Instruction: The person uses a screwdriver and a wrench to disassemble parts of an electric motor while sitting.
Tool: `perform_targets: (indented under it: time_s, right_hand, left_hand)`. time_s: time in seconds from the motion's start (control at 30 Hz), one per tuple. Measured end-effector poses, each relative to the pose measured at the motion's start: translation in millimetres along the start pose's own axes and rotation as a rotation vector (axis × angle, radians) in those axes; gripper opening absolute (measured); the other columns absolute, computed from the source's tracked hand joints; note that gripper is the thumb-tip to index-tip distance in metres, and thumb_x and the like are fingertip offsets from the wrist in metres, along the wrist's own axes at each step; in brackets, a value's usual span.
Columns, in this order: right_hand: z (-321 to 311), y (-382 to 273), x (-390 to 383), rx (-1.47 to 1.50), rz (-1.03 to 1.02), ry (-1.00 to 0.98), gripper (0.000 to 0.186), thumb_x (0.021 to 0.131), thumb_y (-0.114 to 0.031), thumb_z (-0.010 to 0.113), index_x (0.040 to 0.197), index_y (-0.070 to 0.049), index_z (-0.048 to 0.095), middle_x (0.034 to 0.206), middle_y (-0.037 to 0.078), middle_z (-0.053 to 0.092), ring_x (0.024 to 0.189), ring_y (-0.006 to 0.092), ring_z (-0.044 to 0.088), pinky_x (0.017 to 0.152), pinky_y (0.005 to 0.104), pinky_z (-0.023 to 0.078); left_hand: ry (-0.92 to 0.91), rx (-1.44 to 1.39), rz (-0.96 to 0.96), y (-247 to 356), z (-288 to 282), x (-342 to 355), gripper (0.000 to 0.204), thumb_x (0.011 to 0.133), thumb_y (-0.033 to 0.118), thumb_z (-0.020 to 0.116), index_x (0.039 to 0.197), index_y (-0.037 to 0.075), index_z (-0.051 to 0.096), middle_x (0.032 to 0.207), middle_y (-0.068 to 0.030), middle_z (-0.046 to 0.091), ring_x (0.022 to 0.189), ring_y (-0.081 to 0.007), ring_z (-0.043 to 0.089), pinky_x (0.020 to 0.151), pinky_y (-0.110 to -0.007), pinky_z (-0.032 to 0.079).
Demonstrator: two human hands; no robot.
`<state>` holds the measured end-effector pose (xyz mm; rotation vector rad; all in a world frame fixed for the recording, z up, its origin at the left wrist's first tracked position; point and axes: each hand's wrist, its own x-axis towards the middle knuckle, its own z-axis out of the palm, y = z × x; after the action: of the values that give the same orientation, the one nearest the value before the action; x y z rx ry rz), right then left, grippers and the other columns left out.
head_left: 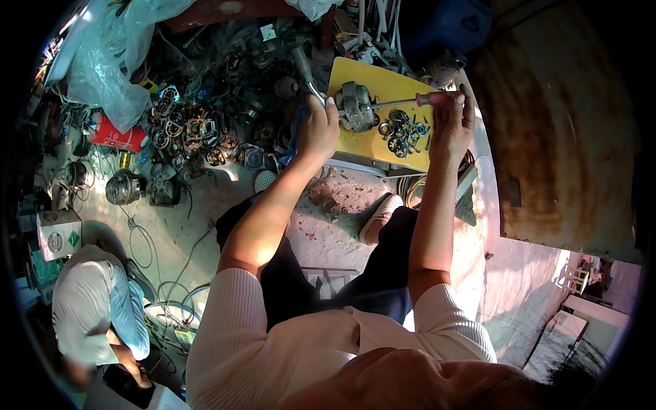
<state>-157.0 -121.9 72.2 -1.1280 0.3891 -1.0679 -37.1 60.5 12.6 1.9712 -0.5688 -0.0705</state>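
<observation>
My left hand (318,133) is closed on a metal tool with a grey handle (302,63), held upright beside the motor's left side. A dirty metal motor housing (354,104) sits on a yellow board (376,72). My right hand (452,126) grips a red-handled screwdriver (432,99), its long shaft lying horizontal with its far end at the housing's right side; the tip is too small to make out. Below the shaft, several small rings, screws and metal parts (400,137) lie on the board.
Piled motor parts (188,123) fill the left, with plastic bags (102,75) and a red container (117,134). Loose cables and motors (124,188) lie on the floor. A co-worker (89,307) crouches at lower left. A rusty metal sheet (560,157) stands right of the board.
</observation>
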Motion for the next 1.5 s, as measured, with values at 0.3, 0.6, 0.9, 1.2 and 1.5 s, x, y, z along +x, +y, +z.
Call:
perform_targets:
  time_s: [0.3,0.6,0.9,1.2,1.5]
  right_hand:
    - [-4.6,-0.8,4.3,0.183,-0.028,-0.115,0.047,0.094,-0.016,0.055,0.136,-0.005,0.037,0.120,0.013,0.055,0.117,0.0251,0.052,0.099,0.0395,0.042]
    - [-11.6,5.2,4.2,0.010,-0.011,0.000,0.044,0.094,-0.017,0.055,0.134,-0.006,0.040,0.119,0.013,0.055,0.114,0.0226,0.054,0.098,0.0371,0.043]
    - [2.1,-1.7,-0.4,0.145,0.016,-0.047,0.042,0.095,-0.019,0.054,0.133,-0.006,0.042,0.116,0.010,0.055,0.107,0.0201,0.056,0.101,0.0398,0.042]
    - [-6.3,1.0,3.2,0.070,-0.057,-0.092,0.044,0.096,-0.019,0.051,0.136,-0.005,0.039,0.119,0.012,0.054,0.112,0.0225,0.054,0.100,0.0397,0.042]
    - [0.5,-1.3,0.6,0.047,0.003,0.017,0.043,0.096,-0.020,0.052,0.135,-0.004,0.040,0.121,0.013,0.053,0.111,0.0221,0.054,0.099,0.0393,0.043]
  left_hand:
    - [0.001,-0.018,0.017,0.6,0.8,-0.6,0.029,0.099,0.028,0.035,0.102,-0.001,0.033,0.080,-0.0300,0.060,0.076,-0.0486,0.056,0.061,-0.052,0.043]
    - [-0.014,-0.016,0.002,0.7,0.9,-0.3,0.030,0.099,0.029,0.035,0.103,-0.001,0.033,0.080,-0.0299,0.061,0.076,-0.0489,0.057,0.061,-0.053,0.043]
    - [-0.017,-0.017,0.000,1.7,0.6,-1.3,0.030,0.098,0.029,0.035,0.103,-0.001,0.033,0.080,-0.0304,0.061,0.077,-0.0493,0.056,0.061,-0.053,0.043]
    - [-0.007,-0.030,0.003,-2.7,3.8,-0.5,0.030,0.099,0.029,0.035,0.103,0.000,0.033,0.081,-0.0308,0.060,0.077,-0.0494,0.056,0.062,-0.053,0.043]
    - [-0.014,-0.037,0.001,1.7,1.4,-1.2,0.030,0.098,0.028,0.035,0.103,-0.001,0.033,0.080,-0.0312,0.060,0.077,-0.0495,0.056,0.062,-0.054,0.043]
